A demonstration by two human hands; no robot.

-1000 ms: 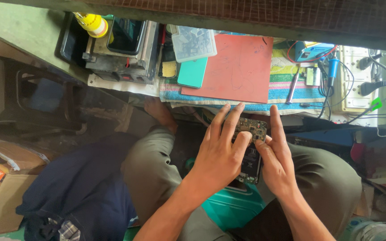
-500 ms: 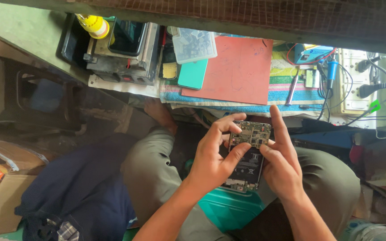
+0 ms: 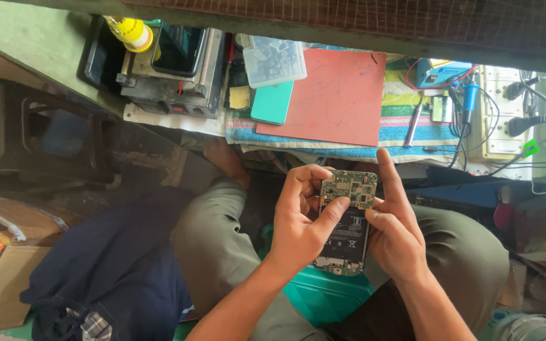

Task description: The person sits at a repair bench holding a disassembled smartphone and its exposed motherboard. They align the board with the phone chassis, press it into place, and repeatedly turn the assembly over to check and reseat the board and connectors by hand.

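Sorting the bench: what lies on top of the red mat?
A clear compartment box overlaps the red mat at its upper left corner; the rest is bare. What lies beneath the mat is mostly hidden.

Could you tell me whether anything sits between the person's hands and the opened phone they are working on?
Nothing visible does: the left hand and right hand both grip the opened phone directly.

Head view, steeply down, close.

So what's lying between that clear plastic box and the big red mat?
Nothing sits between them: in the head view the clear plastic box overlaps the red mat's top left corner; the teal card lies just below the box.
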